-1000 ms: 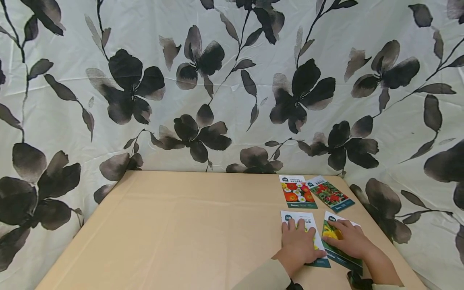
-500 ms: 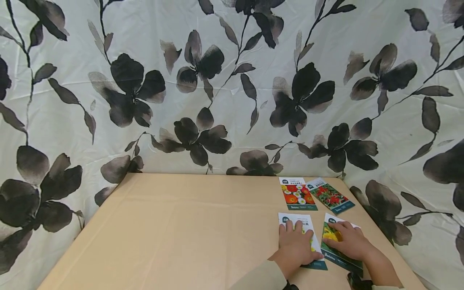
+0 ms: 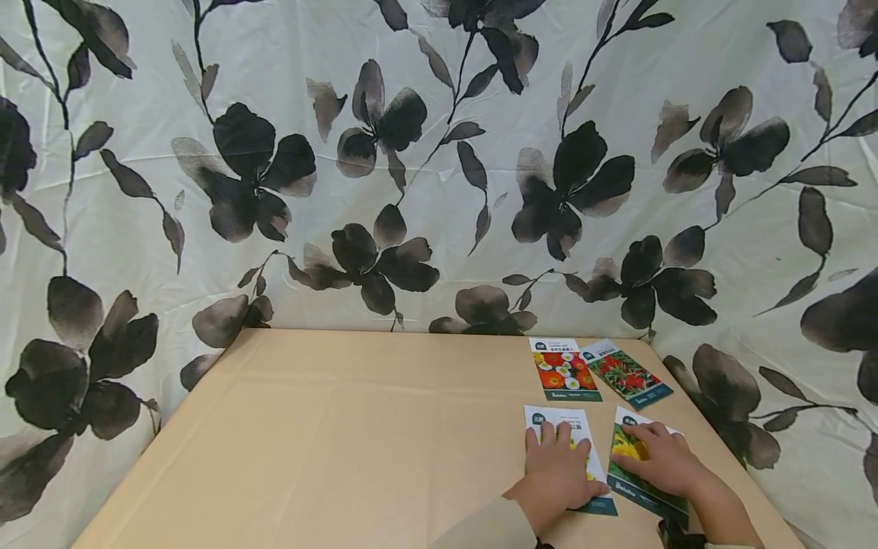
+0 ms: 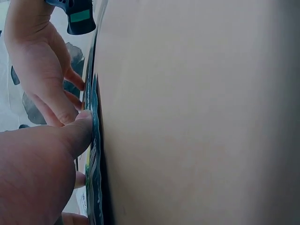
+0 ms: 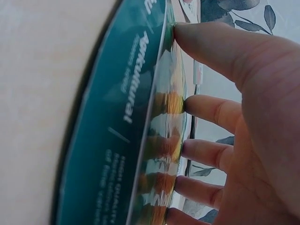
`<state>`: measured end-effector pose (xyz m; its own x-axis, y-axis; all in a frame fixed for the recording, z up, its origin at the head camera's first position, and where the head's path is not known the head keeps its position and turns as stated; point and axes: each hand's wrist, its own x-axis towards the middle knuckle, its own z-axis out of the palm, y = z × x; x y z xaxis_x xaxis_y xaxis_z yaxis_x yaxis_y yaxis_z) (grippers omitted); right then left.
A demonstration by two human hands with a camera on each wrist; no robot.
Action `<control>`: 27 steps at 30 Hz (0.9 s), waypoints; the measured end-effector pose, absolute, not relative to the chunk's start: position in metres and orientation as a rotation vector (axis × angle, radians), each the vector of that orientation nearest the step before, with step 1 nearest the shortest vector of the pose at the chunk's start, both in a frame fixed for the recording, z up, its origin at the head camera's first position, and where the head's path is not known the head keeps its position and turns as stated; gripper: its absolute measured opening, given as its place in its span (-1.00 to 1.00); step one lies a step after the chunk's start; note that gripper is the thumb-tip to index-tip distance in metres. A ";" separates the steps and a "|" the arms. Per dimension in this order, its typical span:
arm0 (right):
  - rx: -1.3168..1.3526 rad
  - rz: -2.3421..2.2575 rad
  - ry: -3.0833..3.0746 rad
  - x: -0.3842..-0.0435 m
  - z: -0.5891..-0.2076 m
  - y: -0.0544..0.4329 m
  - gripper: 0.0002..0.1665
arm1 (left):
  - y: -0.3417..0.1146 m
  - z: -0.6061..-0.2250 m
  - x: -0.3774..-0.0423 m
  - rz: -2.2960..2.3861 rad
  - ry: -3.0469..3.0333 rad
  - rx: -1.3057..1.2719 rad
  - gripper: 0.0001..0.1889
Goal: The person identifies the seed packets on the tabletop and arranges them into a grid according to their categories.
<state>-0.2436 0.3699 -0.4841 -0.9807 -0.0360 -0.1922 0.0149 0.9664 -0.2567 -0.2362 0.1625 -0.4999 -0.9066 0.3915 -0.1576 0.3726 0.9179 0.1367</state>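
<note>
My left hand (image 3: 554, 474) lies on a white seed packet (image 3: 559, 414) with a yellow flower picture, its fingers spread across the front. Much of that packet is hidden under the hand. To its right, my right hand (image 3: 660, 461) rests on a second seed packet (image 3: 645, 492) with yellow flowers and a dark teal band. In the right wrist view, the fingertips and thumb of the right hand (image 5: 262, 108) touch the glossy packet (image 5: 112, 108) from above. The left wrist view catches the left thumb (image 4: 77, 133) pressing near a packet's edge (image 4: 96, 154).
Behind the hands lie two more seed packets: one with red and white flowers (image 3: 564, 371), and a slanted one with red blooms (image 3: 627, 374). They sit near the far right corner of the tan table (image 3: 309, 442). A flower-patterned cloth (image 3: 446, 183) hangs behind.
My left hand has slid the white packet slightly left, so the gap to the right-hand packet is a little wider. The right hand stays in place on its packet.
</note>
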 end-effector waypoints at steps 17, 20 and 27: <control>-0.003 -0.387 2.922 -0.242 -0.484 0.370 0.10 | 0.154 -0.499 -0.235 0.120 2.899 0.616 -0.25; -0.003 -0.384 2.918 -0.242 -0.484 0.369 0.12 | 0.151 -0.499 -0.234 0.107 2.901 0.628 -0.25; 0.004 -0.371 2.914 -0.242 -0.483 0.368 0.11 | 0.146 -0.494 -0.232 0.064 2.892 0.623 -0.25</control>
<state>-0.2421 0.3682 -0.4833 -0.9793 -0.0230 -0.2013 0.0282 0.9684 -0.2480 -0.2320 0.1457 -0.4940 -0.8955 0.4120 -0.1683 0.4042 0.9112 0.0798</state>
